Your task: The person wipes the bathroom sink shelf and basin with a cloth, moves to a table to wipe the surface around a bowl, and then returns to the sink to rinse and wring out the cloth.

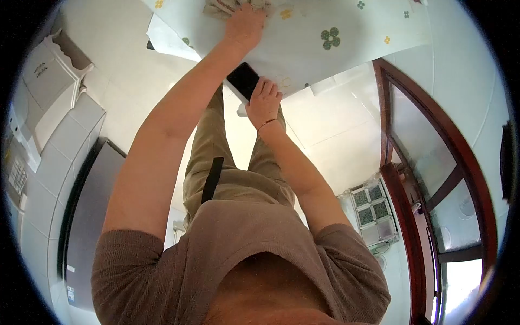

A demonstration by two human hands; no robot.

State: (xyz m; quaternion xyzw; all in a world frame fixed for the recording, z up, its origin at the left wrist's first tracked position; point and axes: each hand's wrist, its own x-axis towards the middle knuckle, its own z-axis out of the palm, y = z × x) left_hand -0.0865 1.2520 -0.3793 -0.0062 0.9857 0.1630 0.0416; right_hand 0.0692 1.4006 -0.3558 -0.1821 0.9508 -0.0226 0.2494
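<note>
My left hand (pixel 246 26) is at the table's edge area near the top of the view, its fingers closed on a crumpled beige cloth (pixel 218 8). The cloth lies on a pale tablecloth (pixel 303 54) printed with green and yellow flowers. Closer to my body, my right hand (pixel 264 102) grips the right side of a black phone (pixel 243 80), with fingers curled over its edge. The phone is tilted at the table's near edge, dark screen up. My right thumb is hidden.
A light tiled floor (pixel 319 127) surrounds my legs. To the left are a white cabinet (pixel 46 76) and a dark grey appliance (pixel 95 216). On the right stand a red-brown framed glass door (pixel 457 162) and a small rack (pixel 374 208) with square panels.
</note>
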